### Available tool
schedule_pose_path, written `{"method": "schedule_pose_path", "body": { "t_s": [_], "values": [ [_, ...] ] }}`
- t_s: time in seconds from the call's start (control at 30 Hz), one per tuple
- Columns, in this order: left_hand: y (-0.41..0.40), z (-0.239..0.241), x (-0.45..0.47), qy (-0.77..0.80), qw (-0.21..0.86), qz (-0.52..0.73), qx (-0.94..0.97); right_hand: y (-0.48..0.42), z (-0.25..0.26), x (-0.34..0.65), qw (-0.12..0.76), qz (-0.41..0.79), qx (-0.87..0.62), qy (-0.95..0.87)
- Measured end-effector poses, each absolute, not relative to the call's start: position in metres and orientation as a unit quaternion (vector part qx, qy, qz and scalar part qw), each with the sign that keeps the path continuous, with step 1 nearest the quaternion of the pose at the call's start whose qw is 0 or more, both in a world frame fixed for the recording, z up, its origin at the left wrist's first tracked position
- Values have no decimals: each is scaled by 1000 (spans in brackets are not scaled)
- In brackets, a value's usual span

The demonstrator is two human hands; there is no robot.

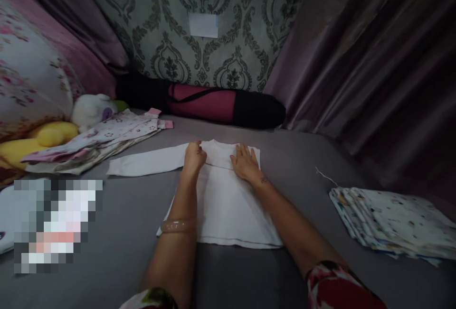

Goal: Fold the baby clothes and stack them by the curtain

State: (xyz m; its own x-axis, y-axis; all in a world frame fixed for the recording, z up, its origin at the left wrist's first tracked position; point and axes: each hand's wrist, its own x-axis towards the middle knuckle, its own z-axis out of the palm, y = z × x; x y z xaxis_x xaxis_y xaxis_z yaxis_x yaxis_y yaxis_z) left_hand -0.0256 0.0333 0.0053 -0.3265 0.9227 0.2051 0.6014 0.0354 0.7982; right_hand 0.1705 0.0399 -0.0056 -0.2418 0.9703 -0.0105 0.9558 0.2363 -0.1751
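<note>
The white shirt (pixel 228 204) lies flat in the middle of the grey bed (pixel 124 233), hem near the person and collar far. 1 long sleeve (pixel 146 164) stretches out to the left. The right side looks already turned in, though the fold itself is hard to make out.

The left hand (pixel 194 157) sits at the shirt's far left shoulder with its fingers curled closed, and it seems to pinch the cloth where the sleeve joins the body. The right hand (pixel 245 162) lies spread and flat on the far right of the shirt. It presses down and grips nothing. A bangle (pixel 177 226) circles the left wrist.

The step in hand appears to be folding the left sleeve across. To do it well, the flat right hand should pin the collar area so the body does not slide on the smooth bed. The left pinch should carry the shoulder seam over in 1 straight line, parallel to the shirt's side edge, with the sleeve lifted rather than dragged so it does not bunch.

A folded stack of printed cloths (pixel 395 221) lies near on the right. A pile of patterned garments (pixel 103 140) lies far on the left, well apart from the shirt.
</note>
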Motion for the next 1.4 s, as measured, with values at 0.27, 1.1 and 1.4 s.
{"method": "schedule_pose_path", "body": {
  "t_s": [0.27,1.1,1.4],
  "values": [
    [22,30,-41,749,186,380,509,30,-18,143,32,119,-569,-813],
    [16,42,-72,767,133,435,452,15,-1,45,90,118,-474,-868],
    [21,33,-77,762,139,459,435,7,-15,34,78,143,-458,-874]
  ]
}}
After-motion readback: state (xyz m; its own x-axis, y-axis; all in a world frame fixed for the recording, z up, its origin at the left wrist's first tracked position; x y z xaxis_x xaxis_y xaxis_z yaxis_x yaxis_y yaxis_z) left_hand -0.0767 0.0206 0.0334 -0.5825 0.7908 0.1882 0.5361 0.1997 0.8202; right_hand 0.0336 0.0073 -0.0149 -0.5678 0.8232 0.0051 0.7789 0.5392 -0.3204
